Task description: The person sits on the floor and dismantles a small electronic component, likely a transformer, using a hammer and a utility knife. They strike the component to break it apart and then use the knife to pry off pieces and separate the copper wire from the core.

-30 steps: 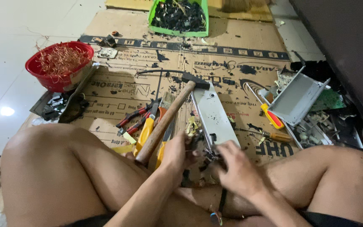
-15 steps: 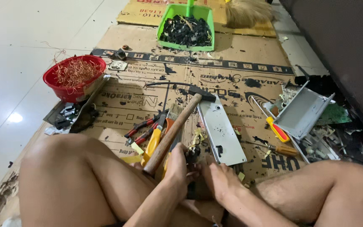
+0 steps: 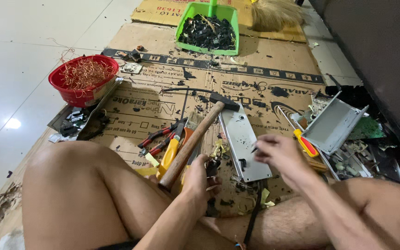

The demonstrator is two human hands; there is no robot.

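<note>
Since half a second ago our right hand [image 3: 278,153] has lifted off our lap and now hovers over the grey metal plate [image 3: 245,141], fingers pinched on something too small to tell. Our left hand [image 3: 200,178] grips the wooden hammer [image 3: 195,139] near the handle's end, its head resting at the plate's far end. We judge this a dismantling step; next, the pinched piece needs setting aside. Flattened cardboard [image 3: 265,55] covers the tiled floor [image 3: 19,55]: green dustpan [image 3: 208,28] at its far edge, red bowl [image 3: 83,78] of copper wire at its left edge.
</note>
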